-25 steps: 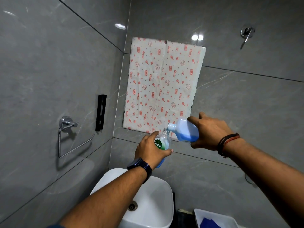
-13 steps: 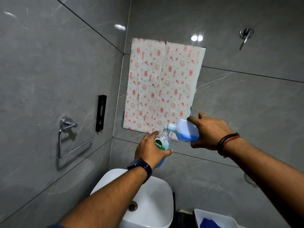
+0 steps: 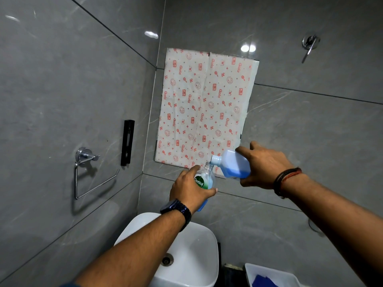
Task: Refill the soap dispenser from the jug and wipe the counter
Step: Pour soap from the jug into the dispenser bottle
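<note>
My left hand (image 3: pixel 189 188) grips a clear soap dispenser bottle (image 3: pixel 205 179) with a green Dettol label, held upright above the sink with its neck open. My right hand (image 3: pixel 263 166) holds a translucent jug (image 3: pixel 233 164) of blue liquid, tipped to the left so its spout meets the bottle's mouth. Blue liquid fills the lower half of the jug, and some shows inside the bottle. A blue part, perhaps the pump, sticks out below my left palm.
A white sink (image 3: pixel 192 253) with a drain sits below my arms. A white tub (image 3: pixel 271 274) holding a blue cloth is at the bottom right. A chrome towel ring (image 3: pixel 89 172) and a black bracket (image 3: pixel 127 141) hang on the left wall; patterned paper (image 3: pixel 203 112) covers the back wall.
</note>
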{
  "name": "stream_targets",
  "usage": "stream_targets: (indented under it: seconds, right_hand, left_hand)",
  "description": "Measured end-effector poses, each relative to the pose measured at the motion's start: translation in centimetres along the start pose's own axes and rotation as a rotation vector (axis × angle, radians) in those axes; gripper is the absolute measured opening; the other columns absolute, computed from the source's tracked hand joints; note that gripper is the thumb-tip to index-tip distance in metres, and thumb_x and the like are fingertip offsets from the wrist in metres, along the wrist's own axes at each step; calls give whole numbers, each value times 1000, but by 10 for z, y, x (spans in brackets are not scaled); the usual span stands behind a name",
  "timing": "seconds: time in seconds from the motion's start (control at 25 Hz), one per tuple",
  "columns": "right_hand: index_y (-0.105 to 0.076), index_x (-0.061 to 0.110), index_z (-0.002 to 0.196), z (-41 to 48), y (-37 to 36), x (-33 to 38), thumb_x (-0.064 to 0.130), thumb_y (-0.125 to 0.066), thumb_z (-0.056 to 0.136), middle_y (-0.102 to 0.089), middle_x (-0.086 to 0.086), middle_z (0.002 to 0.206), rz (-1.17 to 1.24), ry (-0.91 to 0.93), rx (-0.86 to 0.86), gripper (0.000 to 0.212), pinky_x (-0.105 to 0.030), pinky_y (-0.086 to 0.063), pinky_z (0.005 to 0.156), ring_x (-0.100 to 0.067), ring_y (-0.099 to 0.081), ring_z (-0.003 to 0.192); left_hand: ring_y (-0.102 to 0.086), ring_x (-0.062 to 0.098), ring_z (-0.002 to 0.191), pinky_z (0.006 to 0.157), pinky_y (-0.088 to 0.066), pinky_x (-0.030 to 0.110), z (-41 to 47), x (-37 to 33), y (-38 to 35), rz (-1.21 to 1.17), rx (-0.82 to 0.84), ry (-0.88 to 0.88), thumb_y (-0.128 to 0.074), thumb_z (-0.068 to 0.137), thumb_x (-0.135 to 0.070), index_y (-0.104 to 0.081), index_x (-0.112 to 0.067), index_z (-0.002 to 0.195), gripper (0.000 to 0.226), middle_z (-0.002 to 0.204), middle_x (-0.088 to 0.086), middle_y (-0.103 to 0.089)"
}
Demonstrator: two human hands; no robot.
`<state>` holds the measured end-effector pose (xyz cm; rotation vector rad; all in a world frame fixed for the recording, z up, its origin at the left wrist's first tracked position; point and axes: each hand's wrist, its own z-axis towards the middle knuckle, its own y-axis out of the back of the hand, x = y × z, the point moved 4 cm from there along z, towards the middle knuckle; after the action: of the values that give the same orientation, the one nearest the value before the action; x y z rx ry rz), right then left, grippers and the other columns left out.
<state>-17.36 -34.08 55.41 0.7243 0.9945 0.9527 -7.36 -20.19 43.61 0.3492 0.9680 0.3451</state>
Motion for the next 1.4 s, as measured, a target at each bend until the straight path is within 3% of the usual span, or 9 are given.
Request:
stream_targets:
  seconds: [0.76, 1.4]
  right_hand:
    - [-31, 29, 136, 3, -7, -2, 46, -74, 70, -46, -5, 124, 7, 2, 4, 81, -35, -58, 75, -21, -54, 95]
    - [-31, 29, 135, 2, -11, -6, 46, -74, 70, -46, -5, 121, 10, 7, -11, 80, -32, -56, 71, -15, -44, 82]
  left_hand:
    - [-51, 17, 112, 85, -51, 33, 0, 0, -4, 14, 20, 9, -79, 61, -54, -42, -30, 135, 86, 128, -2, -54]
    - [-52, 18, 112, 87, -50, 33, -2, 1, -8, 17, 22, 7, -79, 59, -56, -42, -30, 134, 88, 128, -2, -54]
